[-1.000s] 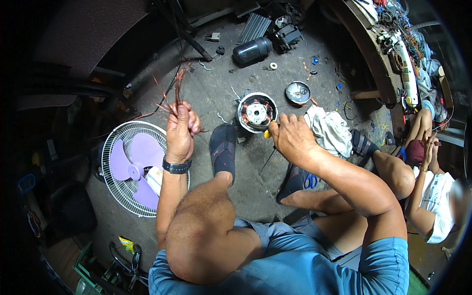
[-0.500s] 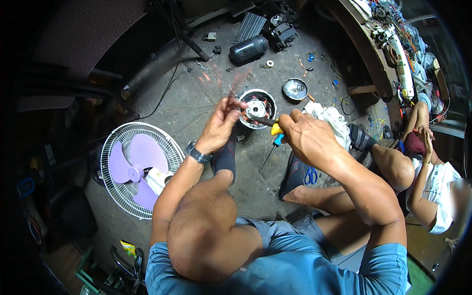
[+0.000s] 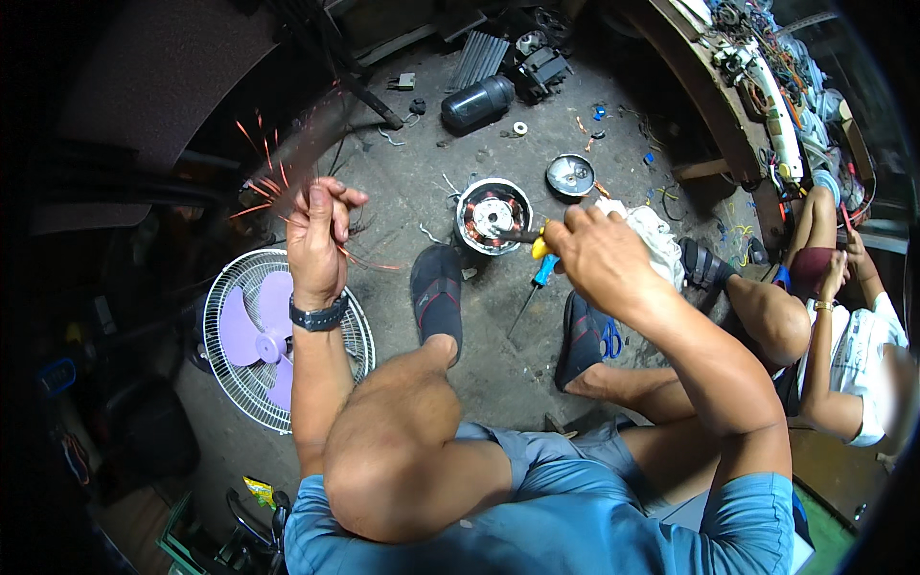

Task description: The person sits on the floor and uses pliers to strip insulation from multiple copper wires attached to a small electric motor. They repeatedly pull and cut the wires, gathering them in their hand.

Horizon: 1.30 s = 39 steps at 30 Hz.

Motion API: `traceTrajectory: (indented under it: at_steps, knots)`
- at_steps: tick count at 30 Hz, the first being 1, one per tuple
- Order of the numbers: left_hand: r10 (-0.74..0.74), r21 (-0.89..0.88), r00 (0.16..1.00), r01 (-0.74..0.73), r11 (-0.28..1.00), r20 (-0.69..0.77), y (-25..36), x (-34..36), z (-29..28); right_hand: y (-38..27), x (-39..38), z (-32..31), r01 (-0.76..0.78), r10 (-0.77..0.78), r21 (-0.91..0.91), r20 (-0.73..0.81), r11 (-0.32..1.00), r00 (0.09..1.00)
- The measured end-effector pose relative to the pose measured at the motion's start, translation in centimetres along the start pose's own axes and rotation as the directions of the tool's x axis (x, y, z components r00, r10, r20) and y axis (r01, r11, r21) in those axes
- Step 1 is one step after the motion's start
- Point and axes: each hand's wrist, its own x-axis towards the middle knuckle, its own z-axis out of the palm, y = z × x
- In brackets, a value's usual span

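My left hand is raised above the purple-bladed fan, its fingers closed on a loose bunch of thin copper wire whose strands fan out on both sides. On the floor between my feet stands a round motor stator with copper windings inside a white housing. My right hand grips pliers with yellow handles, the dark jaws pointing at the stator's right rim. Whether the jaws pinch anything is too small to tell. Just below lies a screwdriver with a blue handle.
A caged fan lies to the left. Beyond the stator are a round metal cover, a black cylinder and scrap parts. White cloth and blue scissors lie at the right, where another person sits beside a wire-strewn bench.
My left hand has moved left and up, away from the stator, carrying the copper wire. My right hand stays by the stator with the pliers, nearly unmoved.
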Motion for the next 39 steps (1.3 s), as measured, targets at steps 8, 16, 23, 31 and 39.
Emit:
traceTrajectory:
  at_steps: [8,16,23,31,39]
  knots:
    - [-0.262,-0.079,0.963,0.256,0.963,-0.072,-4.5,-4.0,-0.9,-1.3,4.0,4.6,0.098,-0.096,-0.014,0.095,0.995,0.991]
    - [-0.307,-0.088,0.952,0.305,0.948,-0.009,-5.7,-4.1,0.1,-1.4,3.9,5.3,0.088,-0.088,0.006,0.084,0.996,0.993]
    - [-0.322,-0.075,0.947,0.322,0.944,0.012,-6.1,-4.5,0.5,-0.7,4.1,5.1,0.091,-0.097,0.087,0.076,0.992,0.992]
    - [-0.329,-0.092,0.944,0.329,0.940,0.012,-6.4,-4.6,0.2,-1.1,4.6,4.9,0.063,-0.074,0.078,0.149,0.995,0.986]
    - [-0.356,-0.086,0.934,0.355,0.931,-0.005,-6.1,-4.5,1.1,-1.1,4.8,4.7,0.086,-0.093,0.055,0.158,0.995,0.983]
